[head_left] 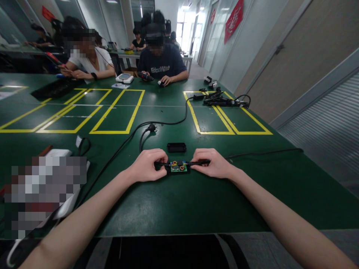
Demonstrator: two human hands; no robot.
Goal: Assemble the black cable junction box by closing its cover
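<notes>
A small open black adapter case with a green circuit board (178, 167) lies on the green table (174, 209) in front of me. Black cables leave it on both sides. My left hand (147, 165) is closed on the cable at the case's left end. My right hand (211, 163) is closed on the cable at its right end. The loose black lid (176, 147) of the case lies just behind the board.
A black power cord with a plug (151, 128) runs across the table to a heap of black adapters and cables (221, 100) at the far right. Yellow tape rectangles mark the tabletop. Two people sit working at the far side. White items lie at my left.
</notes>
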